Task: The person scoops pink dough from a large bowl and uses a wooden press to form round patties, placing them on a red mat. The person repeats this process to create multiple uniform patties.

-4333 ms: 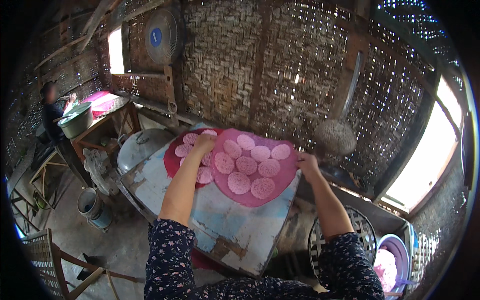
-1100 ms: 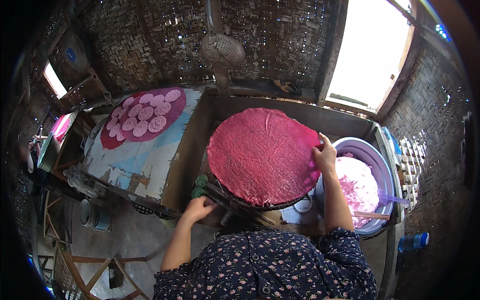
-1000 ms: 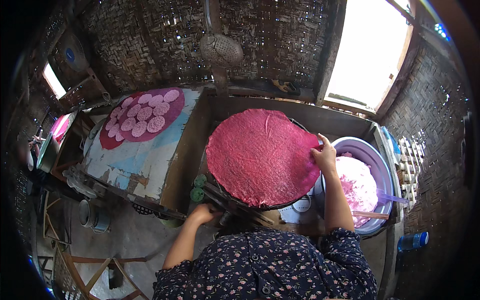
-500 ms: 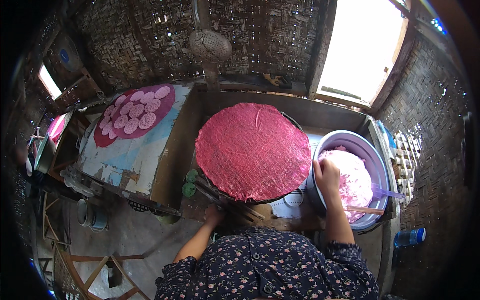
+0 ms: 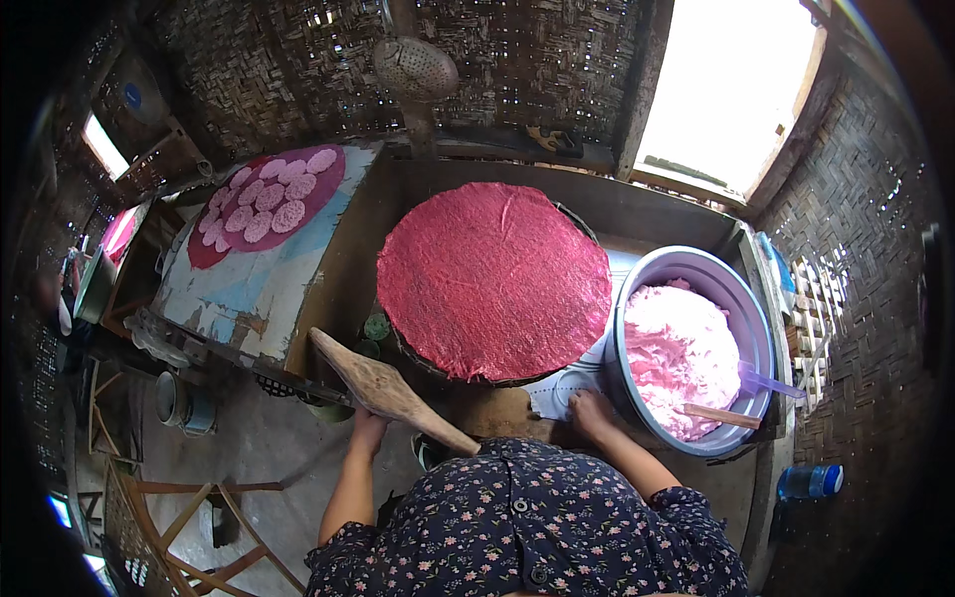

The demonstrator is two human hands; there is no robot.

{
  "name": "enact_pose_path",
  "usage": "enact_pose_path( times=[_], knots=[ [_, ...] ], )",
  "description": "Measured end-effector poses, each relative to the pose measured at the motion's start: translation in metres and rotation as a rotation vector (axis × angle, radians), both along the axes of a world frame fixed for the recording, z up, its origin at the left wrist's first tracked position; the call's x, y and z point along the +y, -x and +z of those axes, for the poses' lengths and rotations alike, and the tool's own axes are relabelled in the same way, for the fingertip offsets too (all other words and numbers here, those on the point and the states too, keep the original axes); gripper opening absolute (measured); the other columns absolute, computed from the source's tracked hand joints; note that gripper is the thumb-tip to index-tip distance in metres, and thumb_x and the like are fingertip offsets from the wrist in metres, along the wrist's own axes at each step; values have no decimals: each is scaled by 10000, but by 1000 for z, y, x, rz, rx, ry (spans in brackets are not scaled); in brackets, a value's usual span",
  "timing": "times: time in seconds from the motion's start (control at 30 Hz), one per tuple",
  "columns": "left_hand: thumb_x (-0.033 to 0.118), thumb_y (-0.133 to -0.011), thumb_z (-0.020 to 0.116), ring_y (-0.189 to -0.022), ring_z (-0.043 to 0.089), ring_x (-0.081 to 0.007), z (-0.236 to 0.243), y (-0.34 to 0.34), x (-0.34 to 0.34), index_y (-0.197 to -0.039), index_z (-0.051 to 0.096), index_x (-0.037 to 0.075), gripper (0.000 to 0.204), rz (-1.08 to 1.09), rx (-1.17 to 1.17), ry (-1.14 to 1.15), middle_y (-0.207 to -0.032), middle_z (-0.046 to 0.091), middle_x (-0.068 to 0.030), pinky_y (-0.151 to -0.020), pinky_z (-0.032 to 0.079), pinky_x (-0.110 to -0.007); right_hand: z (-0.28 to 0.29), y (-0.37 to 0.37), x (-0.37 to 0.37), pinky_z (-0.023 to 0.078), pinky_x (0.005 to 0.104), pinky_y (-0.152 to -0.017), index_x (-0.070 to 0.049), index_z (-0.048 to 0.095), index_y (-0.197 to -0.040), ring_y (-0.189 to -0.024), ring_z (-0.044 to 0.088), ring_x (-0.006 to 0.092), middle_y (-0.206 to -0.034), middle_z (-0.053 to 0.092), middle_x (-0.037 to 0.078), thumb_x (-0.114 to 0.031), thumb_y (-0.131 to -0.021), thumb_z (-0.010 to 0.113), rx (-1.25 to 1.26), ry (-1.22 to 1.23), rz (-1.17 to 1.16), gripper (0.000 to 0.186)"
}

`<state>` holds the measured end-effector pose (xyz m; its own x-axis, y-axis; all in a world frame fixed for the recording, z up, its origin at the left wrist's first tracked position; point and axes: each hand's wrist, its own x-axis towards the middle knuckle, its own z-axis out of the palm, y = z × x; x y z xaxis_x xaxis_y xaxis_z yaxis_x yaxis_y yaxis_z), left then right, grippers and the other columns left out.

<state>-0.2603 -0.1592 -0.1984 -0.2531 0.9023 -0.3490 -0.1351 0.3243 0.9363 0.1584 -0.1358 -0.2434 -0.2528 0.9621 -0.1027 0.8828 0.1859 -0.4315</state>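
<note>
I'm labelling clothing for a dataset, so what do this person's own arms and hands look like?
Both the left hand and right hand show no gloves. The forearms are bare up to sleeves that end near the elbows. These are dark navy with a small pale pink floral print, matching the buttoned top. Any rings are too small to tell.

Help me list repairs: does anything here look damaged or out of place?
Yes: the table at left looks worn. Its pale surface is patchy, with brown showing near the front edge, as though the coating has peeled. The pink discs lie beyond that patch.
</note>
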Motion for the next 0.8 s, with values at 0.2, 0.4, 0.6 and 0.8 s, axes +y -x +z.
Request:
enact_pose_path(
  times=[0.2, 0.4, 0.6, 0.8],
  knots=[
    [189, -866, 599, -998, 584, -207, 44, 14, -6, -1248, 476, 37, 429, -92, -230, -434, -1094, 601, -88, -910, 461, -348, 189, -6, -5, 472, 412, -663, -23, 631, -835, -731, 580, 320, -740, 577, 135, -95, -719, 635, 469, 164, 488, 138],
    [321, -904, 524, -744, 620, -250, 105, 6, 36, -1209, 454, -57, 491, -285, -668, -560, -828, 623, -156, -958, 415, -360, 246, 53, 48, 456, 341, -781, -64, 603, -848, -869, 553, 239, -848, 572, 73, -108, -728, 584, -129, -462, 728, 129],
    [365, -860, 587, -769, 639, -298, 142, -15, 62, -1209, 440, -105, 604, -534, -735, -669, -875, 606, -228, -728, 523, -365, 216, 76, 81, 441, 310, -743, -99, 587, -812, -885, 532, 172, -857, 554, 19, -151, -777, 535, -393, -505, 918, 82],
    [233, -738, 724, -818, 657, -245, 167, -68, 83, -1070, 586, 13, 422, -192, 361, -697, -911, 655, -130, -776, 534, -387, 246, 58, 80, 426, 360, -925, -7, 545, -1197, -1074, 544, 235, -1134, 596, 107, -374, -917, 463, 403, -14, 657, 469]
  ],
)
